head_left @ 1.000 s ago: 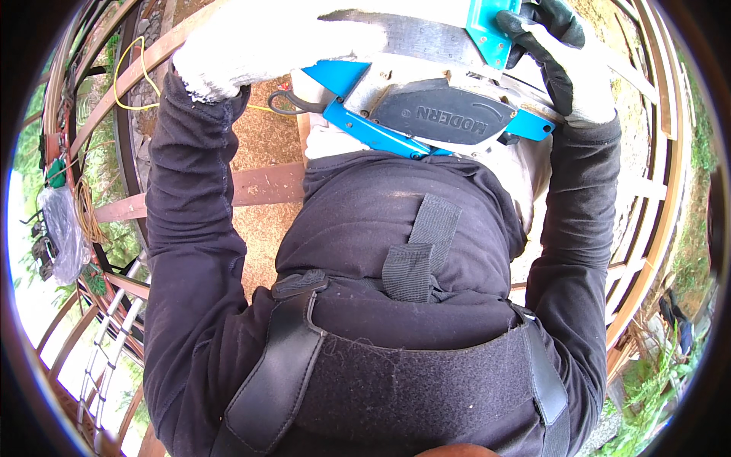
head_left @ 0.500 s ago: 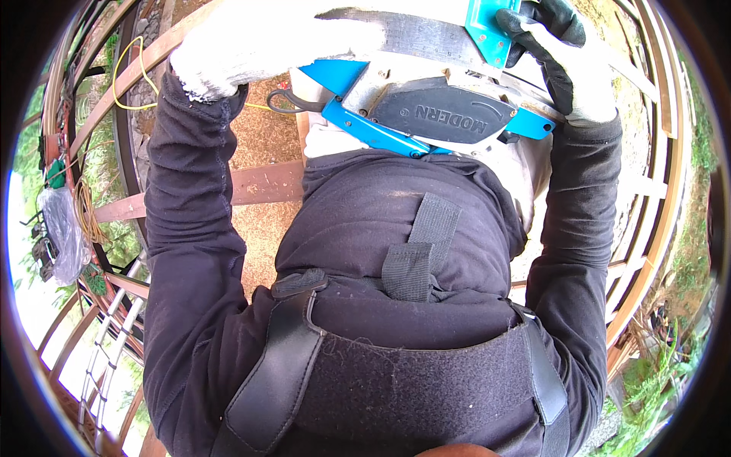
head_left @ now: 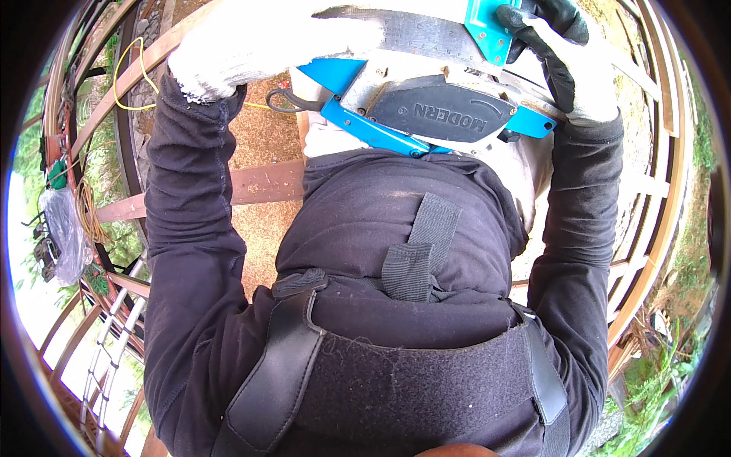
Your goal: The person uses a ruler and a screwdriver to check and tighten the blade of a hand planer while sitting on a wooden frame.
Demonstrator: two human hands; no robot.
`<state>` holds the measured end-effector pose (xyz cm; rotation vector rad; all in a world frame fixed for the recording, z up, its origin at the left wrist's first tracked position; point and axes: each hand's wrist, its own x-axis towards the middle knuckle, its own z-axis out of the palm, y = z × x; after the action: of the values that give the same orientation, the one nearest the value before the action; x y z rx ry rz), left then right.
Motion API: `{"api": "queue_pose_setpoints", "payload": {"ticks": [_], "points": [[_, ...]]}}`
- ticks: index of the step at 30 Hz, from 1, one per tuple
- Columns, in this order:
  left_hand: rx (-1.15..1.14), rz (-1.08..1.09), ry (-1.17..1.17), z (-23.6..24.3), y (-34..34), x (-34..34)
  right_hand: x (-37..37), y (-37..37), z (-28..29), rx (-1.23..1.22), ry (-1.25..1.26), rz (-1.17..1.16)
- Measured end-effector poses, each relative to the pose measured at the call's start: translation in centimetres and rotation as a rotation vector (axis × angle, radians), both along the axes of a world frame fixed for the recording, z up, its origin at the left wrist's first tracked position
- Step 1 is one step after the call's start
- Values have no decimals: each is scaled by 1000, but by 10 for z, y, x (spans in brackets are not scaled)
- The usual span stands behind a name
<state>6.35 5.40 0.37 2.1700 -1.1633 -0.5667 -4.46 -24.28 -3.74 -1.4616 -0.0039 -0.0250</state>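
An electric hand planer (head_left: 426, 110) with blue body parts and a black side cover rests across my lap. Above it lies a try square (head_left: 434, 36), with a steel ruled blade and a teal stock. My right hand (head_left: 560, 57), in a white glove with black-coated fingers, is closed on the stock, thumb and fingers pinching it. From the left, my left hand (head_left: 259, 46) in a white glove reaches over the blade's far left end and grips it. Glare washes out much of that glove, so its separate fingers are hard to make out.
A yellow cord (head_left: 122, 76) loops at the left, near wooden beams (head_left: 259, 183). Farther left hang a clear plastic bag (head_left: 65, 236) and coiled rope (head_left: 90, 217), above a ladder (head_left: 106, 350). Curved timber rails (head_left: 661, 213) run along the right, with greenery beyond.
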Motion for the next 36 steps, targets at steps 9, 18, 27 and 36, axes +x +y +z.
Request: {"api": "queue_pose_setpoints", "payload": {"ticks": [9,18,27,36], "points": [[132,120,137,26,-11,-14,-1,-2,-2,114,-36,18],[133,86,94,26,-12,-11,-4,-10,-4,146,-26,47],[102,110,156,30,-7,-17,-4,-5,-7,182,-24,40],[72,34,4,26,-7,-16,-3,-8,-7,179,-39,62]]}}
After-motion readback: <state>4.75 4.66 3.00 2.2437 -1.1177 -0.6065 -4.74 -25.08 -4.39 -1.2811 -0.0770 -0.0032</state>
